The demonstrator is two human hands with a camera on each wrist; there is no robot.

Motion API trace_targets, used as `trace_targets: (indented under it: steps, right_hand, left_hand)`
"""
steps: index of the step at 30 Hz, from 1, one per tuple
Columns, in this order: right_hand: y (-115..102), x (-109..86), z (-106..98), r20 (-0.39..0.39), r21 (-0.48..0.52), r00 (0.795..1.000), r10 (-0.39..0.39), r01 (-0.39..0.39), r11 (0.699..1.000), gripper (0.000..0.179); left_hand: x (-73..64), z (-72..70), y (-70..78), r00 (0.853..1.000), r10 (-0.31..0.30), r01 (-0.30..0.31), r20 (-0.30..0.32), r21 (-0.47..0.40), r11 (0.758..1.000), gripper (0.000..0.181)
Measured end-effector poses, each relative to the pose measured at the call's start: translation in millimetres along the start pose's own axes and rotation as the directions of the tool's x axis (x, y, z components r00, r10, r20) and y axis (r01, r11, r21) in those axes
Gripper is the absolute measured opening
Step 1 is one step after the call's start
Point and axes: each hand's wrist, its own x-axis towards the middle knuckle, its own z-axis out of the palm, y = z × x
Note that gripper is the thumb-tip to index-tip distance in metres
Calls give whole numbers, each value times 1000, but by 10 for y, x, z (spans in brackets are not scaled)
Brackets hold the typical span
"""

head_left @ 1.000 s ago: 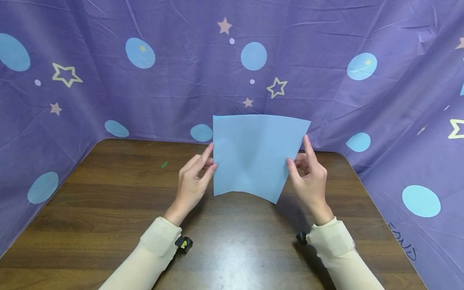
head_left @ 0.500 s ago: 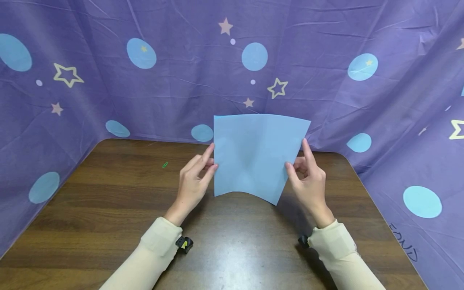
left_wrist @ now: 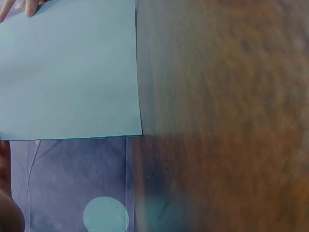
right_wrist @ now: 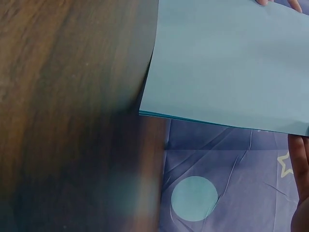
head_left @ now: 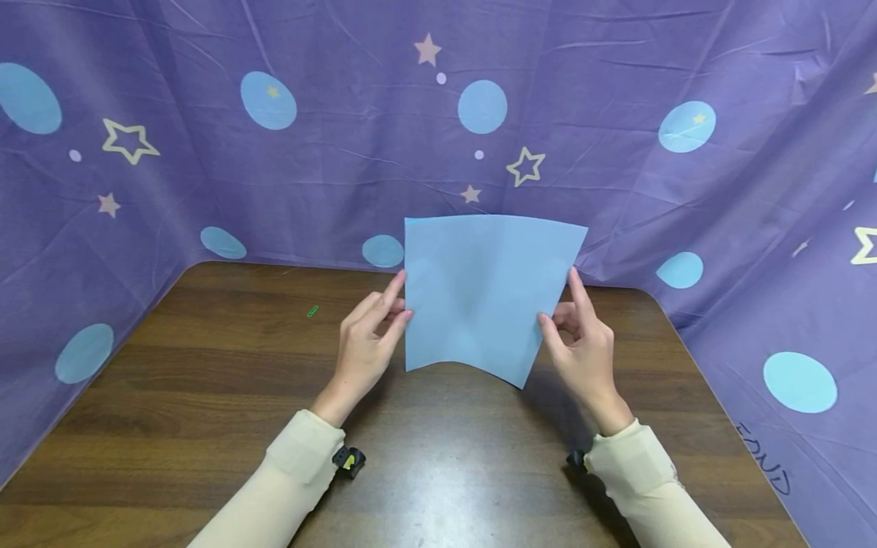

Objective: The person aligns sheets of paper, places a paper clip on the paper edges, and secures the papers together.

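A light blue sheet of paper is held up above the table, bowed along its bottom edge. My left hand pinches its left edge, thumb below and index finger higher up. On the opposite edge, my right hand grips the paper the same way, its other fingers curled beside the edge. The right wrist view shows the paper with a darker layer along its lower edge. Across the left wrist view the paper fills the upper left; only part of the left hand shows there.
A brown wooden table spreads beneath both hands. Behind and at the sides hangs a purple curtain with stars and blue dots. A tiny green outlined mark shows on the table, left of the left hand.
My right hand has slid slightly down along the paper's right edge. The left hand and the paper have barely moved.
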Motion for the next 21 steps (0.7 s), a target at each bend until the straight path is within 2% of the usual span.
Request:
trace_targets:
  steps: [11, 21]
  right_hand:
    - [23, -70, 20, 21, -2, 1000, 19, -19, 1000, 84]
    - [20, -108, 62, 0, 20, 999, 47, -47, 999, 86]
  left_hand:
    - [-1, -14, 8, 1000, 3, -3, 8, 0, 1000, 61]
    - [-3, -12, 12, 1000, -6, 6, 4, 3, 1000, 61]
